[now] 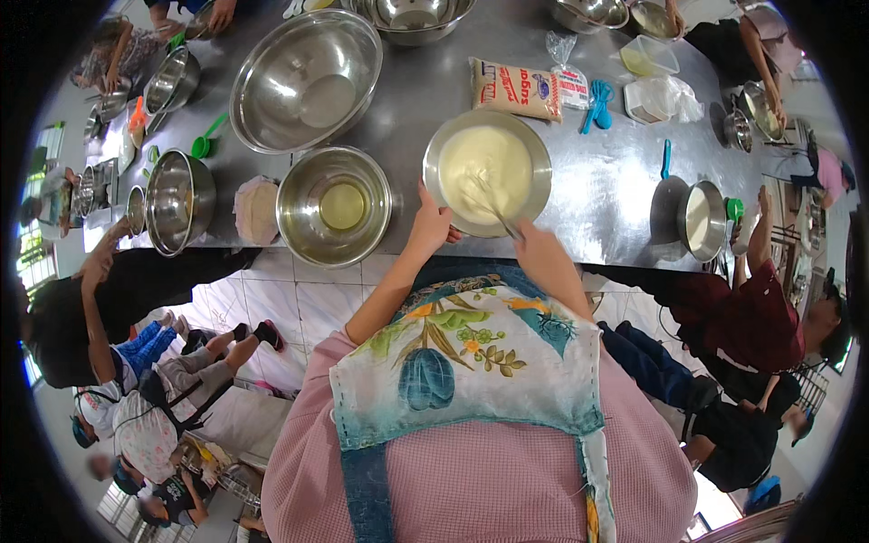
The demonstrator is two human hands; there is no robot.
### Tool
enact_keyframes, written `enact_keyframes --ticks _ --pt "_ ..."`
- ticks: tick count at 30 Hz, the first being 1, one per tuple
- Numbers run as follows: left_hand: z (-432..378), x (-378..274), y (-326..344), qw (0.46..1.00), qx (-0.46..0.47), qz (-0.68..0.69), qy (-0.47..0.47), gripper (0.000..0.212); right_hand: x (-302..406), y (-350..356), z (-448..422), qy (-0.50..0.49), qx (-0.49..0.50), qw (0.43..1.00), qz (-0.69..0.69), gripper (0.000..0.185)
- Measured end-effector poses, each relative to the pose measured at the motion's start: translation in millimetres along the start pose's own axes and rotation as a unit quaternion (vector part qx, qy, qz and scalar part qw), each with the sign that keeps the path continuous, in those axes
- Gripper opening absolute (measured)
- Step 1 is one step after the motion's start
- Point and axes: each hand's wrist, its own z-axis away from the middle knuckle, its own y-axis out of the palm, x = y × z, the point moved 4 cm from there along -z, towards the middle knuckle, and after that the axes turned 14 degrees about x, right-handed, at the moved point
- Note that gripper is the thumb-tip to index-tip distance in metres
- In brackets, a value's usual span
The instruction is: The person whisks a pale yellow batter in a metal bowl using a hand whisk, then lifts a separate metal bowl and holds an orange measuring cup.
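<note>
A metal mixing bowl (543, 163) stands at the table's near edge, holding a pale yellow batter (485, 166). My left hand (430, 220) grips the bowl's near left rim. In my right hand (543, 252) is the handle of a wire whisk (494, 212), its wires dipped in the batter; the hand looks slightly blurred. To the left sits a steel bowl (292, 224) with a clear yellowish liquid (342, 206) in its bottom. Just beyond the batter bowl lies a bag of sugar (516, 89).
A large steel bowl (305, 75) stands at the back left of the metal table (421, 81). Blue measuring spoons (600, 105), a plastic tub (650, 100) and a bag of salt (571, 85) lie back right. People work on both sides; a person's bowl (703, 220) stands right.
</note>
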Motion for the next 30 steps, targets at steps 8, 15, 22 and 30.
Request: enact_keyframes --ticks 8,15,22,30 --pt "-7 7 0 1.000 0.014 0.027 -0.004 0.081 -14 9 -23 -0.036 -0.045 0.998 -0.035 0.032" --pt "-8 7 -1 1.000 0.018 0.015 0.003 0.078 -14 -8 -11 -0.012 -0.008 0.998 -0.059 0.026" --pt "-4 -1 -12 0.997 0.036 0.069 0.009 0.073 -39 -80 31 0.036 0.020 0.991 -0.124 0.024" --pt "-11 2 -25 0.995 0.075 0.062 -0.016 0.066 -14 -127 50 0.029 -0.008 0.997 -0.076 0.024"
